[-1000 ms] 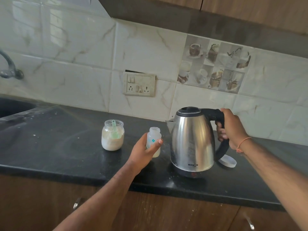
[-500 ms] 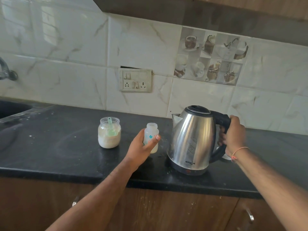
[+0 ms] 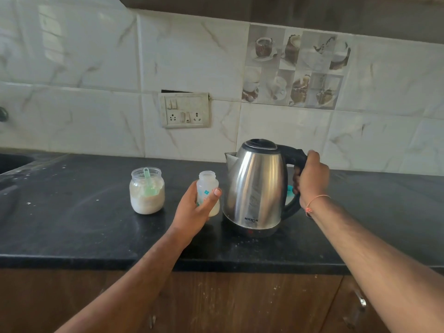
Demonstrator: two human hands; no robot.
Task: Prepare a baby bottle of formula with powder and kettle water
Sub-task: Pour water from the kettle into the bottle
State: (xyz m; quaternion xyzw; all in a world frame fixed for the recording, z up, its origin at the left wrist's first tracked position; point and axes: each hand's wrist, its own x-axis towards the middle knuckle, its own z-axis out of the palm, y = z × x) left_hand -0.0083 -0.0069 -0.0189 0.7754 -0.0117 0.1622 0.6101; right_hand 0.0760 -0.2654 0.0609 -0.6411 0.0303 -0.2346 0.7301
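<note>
1. The left hand (image 3: 195, 207) wraps its fingers round the open bottle (image 3: 208, 195), upright beside the kettle (image 3: 255, 191).
2. The right hand (image 3: 312, 177) grips the kettle's black handle; the kettle stands on the counter (image 3: 72, 212).
3. The powder jar (image 3: 147, 191), scoop inside, sits left of the bottle.

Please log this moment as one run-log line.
left hand: holds small open plastic baby bottle | right hand: grips steel kettle handle | pour: not begun

- Lower half of bottle (image 3: 208, 188) hidden behind left hand (image 3: 195, 210).
- Teal-and-white object (image 3: 289, 195) behind kettle (image 3: 255, 188), mostly blocked, unidentifiable.
- Sink (image 3: 12, 162) and tap (image 3: 3, 114) cut off at left edge.
- Scoop (image 3: 149, 182) bowl blurred through jar (image 3: 147, 191).
</note>
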